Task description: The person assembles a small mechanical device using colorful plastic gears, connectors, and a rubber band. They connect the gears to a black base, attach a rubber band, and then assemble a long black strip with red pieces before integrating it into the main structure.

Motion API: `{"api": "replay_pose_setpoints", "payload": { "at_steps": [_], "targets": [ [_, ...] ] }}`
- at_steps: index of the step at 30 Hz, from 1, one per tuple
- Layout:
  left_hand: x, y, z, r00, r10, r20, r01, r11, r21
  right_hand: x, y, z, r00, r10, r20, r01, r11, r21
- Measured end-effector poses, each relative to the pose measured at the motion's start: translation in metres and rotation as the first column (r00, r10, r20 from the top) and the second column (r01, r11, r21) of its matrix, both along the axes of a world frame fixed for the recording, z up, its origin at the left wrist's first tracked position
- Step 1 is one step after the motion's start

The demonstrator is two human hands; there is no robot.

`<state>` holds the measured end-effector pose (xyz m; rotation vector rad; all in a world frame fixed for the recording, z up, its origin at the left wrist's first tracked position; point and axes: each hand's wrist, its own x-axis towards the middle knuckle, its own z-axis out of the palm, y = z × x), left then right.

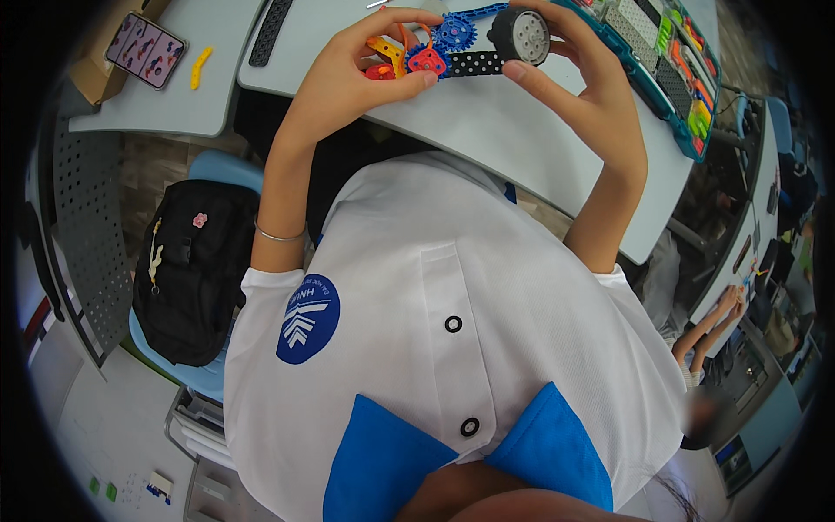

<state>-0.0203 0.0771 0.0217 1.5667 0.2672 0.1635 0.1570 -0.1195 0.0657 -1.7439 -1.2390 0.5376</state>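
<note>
Between both hands, above the near part of the white table, is a plastic building-set model. It has a blue gear (455, 32), a red part (427, 60), a yellow angled beam (387, 52), a black perforated beam (474, 64) and a black wheel (522, 36) with a grey hub. My left hand (352, 87) is closed around the left end, by the red and yellow parts. At the other end my right hand (596, 96) pinches the model around the wheel, thumb on the near side. Fingers partly hide both ends.
At the right, a teal case (639, 87) holds several sorted parts. A black perforated strip (270, 33), a loose yellow beam (201, 68), a phone (146, 52) and a cardboard box (97, 78) lie leftward. A black backpack (196, 278) rests on a blue chair. Another person's hands (729, 304) show far right.
</note>
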Motion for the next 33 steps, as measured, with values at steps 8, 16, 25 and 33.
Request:
{"api": "replay_pose_setpoints", "payload": {
  "at_steps": [8, 16, 25, 33],
  "targets": [
    [0.0, -0.012, 0.03, 0.988, 0.083, -0.132, -0.068, 0.991, 0.116, -0.004, 0.006, -0.006, 0.999, -0.044, -0.027, 0.043, 0.998, -0.043],
    [0.011, -0.007, 0.025, 0.971, 0.061, -0.23, -0.029, 0.99, 0.14, -0.001, 0.013, 0.006, 0.997, 0.058, -0.051, -0.069, 0.967, -0.247],
    [0.011, -0.004, 0.013, 0.981, 0.045, -0.188, -0.031, 0.996, 0.08, -0.002, 0.019, 0.004, 0.994, 0.086, -0.072, -0.103, 0.955, -0.277],
    [0.013, 0.001, 0.001, 0.977, -0.009, -0.214, -0.011, 0.995, -0.094, 0.006, 0.023, -0.006, 0.977, 0.206, 0.056, -0.176, 0.927, -0.332]
  ]
}}
